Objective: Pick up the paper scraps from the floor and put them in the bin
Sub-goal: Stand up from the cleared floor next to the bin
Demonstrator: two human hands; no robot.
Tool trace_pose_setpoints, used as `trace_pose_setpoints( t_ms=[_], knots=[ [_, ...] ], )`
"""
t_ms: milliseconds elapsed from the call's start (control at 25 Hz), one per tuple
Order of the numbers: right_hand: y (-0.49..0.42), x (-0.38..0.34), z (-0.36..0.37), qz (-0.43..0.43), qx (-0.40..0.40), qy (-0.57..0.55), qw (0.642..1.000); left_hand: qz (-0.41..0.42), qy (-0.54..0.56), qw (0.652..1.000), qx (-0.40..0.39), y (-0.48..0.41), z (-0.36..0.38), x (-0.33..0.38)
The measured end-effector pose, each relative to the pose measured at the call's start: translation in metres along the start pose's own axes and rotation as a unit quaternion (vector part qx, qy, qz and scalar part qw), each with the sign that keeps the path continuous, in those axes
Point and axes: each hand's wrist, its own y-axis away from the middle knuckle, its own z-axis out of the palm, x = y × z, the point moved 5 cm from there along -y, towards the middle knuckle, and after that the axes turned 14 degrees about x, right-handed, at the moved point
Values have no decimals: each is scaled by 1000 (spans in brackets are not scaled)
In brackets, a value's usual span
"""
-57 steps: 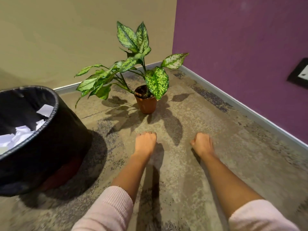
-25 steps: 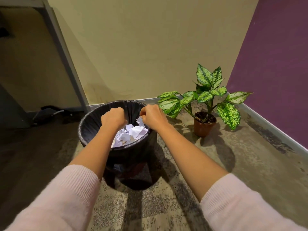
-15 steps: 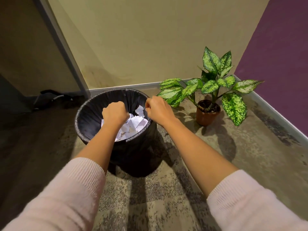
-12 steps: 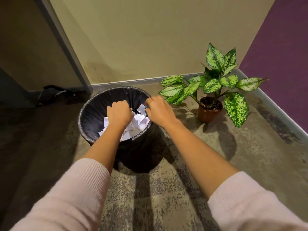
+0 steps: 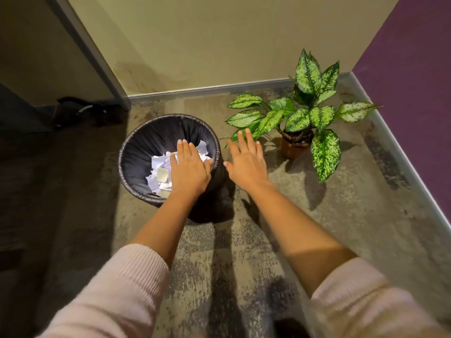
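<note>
A round bin (image 5: 136,152) lined with a black bag stands on the floor at centre left. White paper scraps (image 5: 158,172) lie heaped inside it. My left hand (image 5: 189,167) hovers palm down over the bin's right half, fingers straight and spread, holding nothing. My right hand (image 5: 246,159) is just right of the bin's rim, also palm down with straight fingers and nothing in it. No scraps show on the floor around the bin.
A potted plant (image 5: 297,123) with speckled green leaves stands to the right of the bin, close to my right hand. A beige wall runs behind, a purple wall (image 5: 415,81) at the right. Dark objects (image 5: 78,113) lie in the shadowed left corner.
Both hands were closed fists over the bin; now both have opened flat. More scraps lie in the bin. My right hand has shifted right, off the rim.
</note>
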Motion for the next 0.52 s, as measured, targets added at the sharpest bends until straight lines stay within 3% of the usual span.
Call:
trace_pose_setpoints(
  t_ms=[520],
  knots=[
    [40, 85, -113, 121, -53, 15, 991, 96, -8, 985, -141, 19, -72, 108]
  ],
)
